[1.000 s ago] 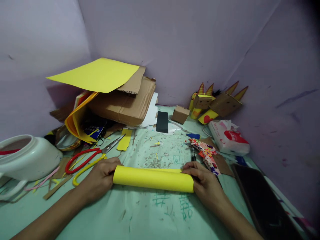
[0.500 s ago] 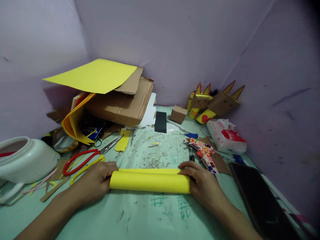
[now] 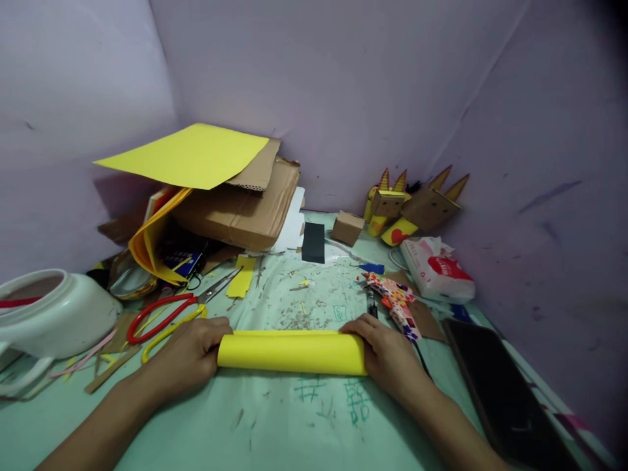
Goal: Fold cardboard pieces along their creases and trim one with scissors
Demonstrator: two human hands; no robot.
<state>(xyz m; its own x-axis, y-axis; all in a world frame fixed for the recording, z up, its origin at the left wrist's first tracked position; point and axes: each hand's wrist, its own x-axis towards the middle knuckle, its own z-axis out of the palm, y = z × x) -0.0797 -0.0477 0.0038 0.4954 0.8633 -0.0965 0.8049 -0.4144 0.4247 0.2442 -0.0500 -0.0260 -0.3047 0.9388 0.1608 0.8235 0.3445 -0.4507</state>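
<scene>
A sheet of yellow paper [image 3: 292,354], curled into a flattish roll, lies crosswise on the green table cover [image 3: 275,425]. Around its left end my left hand [image 3: 199,350] is closed, thumb and fingers gripping the edge. My right hand [image 3: 390,356] closes on the other end, its fingers over the top edge. Just behind my left hand rest scissors [image 3: 196,304] with one red and one yellow handle. Beyond my right hand is a glue gun [image 3: 397,301] with a colourful patterned body. The undersides of both hands are hidden.
At the left stands a white pot [image 3: 83,314]. Behind it a cardboard box [image 3: 235,209] carries a yellow sheet [image 3: 191,157]. A small cardboard cube [image 3: 348,227], cardboard figures [image 3: 426,203], a tissue pack [image 3: 436,268] and a phone [image 3: 500,386] occupy the back and right.
My right hand has shifted slightly left along the paper roll, its fingers reaching further over the edge. The roll looks a little flatter; my left hand keeps its hold. The view has shifted slightly.
</scene>
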